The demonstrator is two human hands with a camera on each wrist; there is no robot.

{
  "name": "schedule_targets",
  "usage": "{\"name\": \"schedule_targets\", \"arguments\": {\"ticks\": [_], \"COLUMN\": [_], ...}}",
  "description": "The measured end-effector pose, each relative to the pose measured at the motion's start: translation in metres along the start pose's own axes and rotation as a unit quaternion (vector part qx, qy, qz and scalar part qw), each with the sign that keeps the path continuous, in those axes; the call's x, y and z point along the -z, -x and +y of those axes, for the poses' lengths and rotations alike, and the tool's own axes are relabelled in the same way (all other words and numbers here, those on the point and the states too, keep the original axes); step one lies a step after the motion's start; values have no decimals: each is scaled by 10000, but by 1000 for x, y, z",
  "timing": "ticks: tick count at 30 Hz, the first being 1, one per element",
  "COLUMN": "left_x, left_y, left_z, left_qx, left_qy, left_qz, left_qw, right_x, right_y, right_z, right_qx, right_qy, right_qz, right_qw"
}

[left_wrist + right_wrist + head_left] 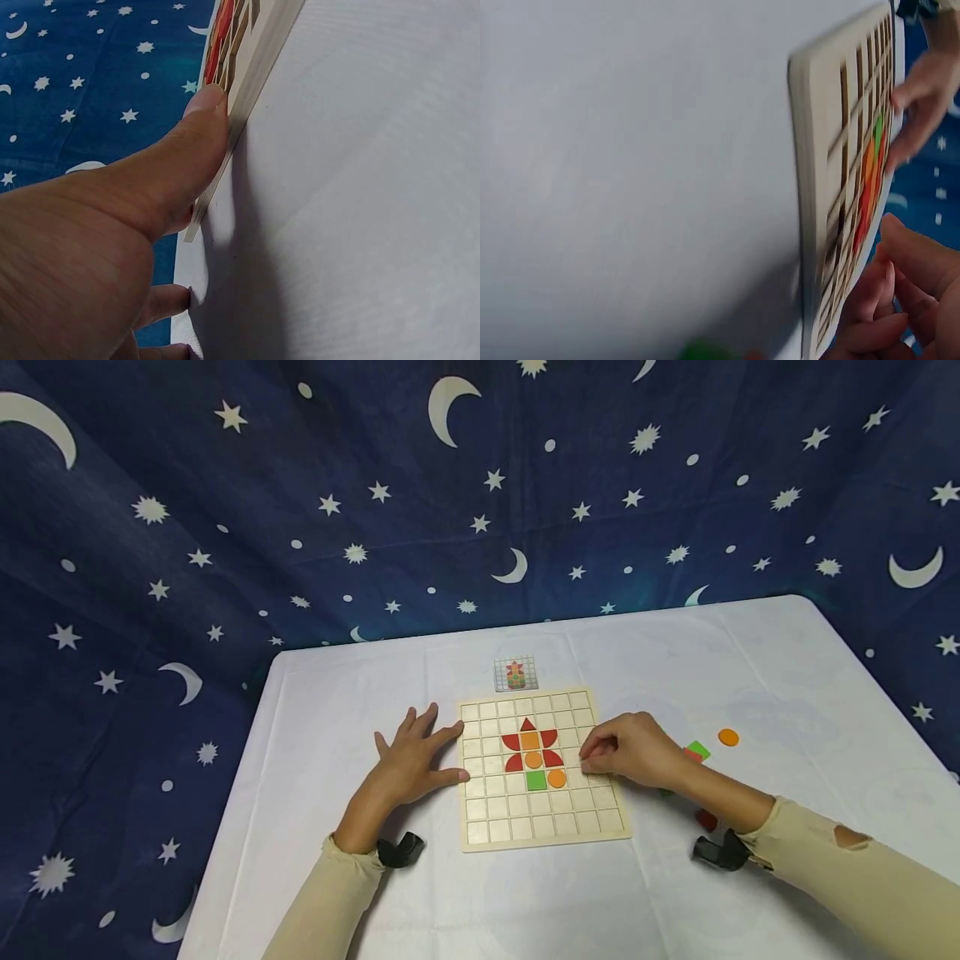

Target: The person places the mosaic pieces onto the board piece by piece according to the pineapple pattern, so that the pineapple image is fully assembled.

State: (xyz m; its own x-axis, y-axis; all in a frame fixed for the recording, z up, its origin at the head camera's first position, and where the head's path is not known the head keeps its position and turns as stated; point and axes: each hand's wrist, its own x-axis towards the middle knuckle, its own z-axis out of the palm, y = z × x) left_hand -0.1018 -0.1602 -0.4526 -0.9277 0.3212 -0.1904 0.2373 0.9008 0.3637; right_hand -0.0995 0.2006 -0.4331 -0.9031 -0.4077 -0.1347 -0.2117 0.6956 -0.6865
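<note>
A square wooden grid board (498, 832) lies on the white table, with a figure of flat red, orange and green pieces on it. Low in the figure, an orange disc (557, 778) sits right of a green square (536, 780). My left hand (408, 764) is spread at the board's left edge; its thumb (206, 120) and index finger touch the rim. Over the board's right side is my right hand (630, 750), fingers curled, thumb and index tips together. Between those tips (887, 229) no piece shows in the right wrist view.
Behind the board lies a small pattern card (516, 674) with a similar figure. Right of the right hand are loose pieces, among them an orange disc (728, 737) and a green piece (700, 749); the forearm partly covers the group. A star-and-moon cloth (420, 527) hangs behind the table.
</note>
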Motion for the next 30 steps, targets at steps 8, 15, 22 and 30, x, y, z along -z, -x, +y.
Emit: {"name": "schedule_targets", "arguments": {"ticks": [8, 15, 22, 30], "left_x": [-1, -2, -1, -1], "left_y": [0, 0, 1, 0], "left_z": [0, 0, 0, 0], "left_qx": [-24, -29, -38, -20], "left_qy": [-12, -11, -2, 12], "left_qz": [-7, 28, 61, 7], "left_qw": [10000, 10000, 10000, 10000], "right_x": [56, 65, 53, 48], "right_y": [18, 27, 27, 25], "right_z": [40, 71, 73, 67], "right_qx": [-339, 22, 501, 888], "right_qy": [399, 695, 873, 1133], "right_qz": [143, -415, -365, -567], "right_qw": [9985, 9967, 9943, 9880]}}
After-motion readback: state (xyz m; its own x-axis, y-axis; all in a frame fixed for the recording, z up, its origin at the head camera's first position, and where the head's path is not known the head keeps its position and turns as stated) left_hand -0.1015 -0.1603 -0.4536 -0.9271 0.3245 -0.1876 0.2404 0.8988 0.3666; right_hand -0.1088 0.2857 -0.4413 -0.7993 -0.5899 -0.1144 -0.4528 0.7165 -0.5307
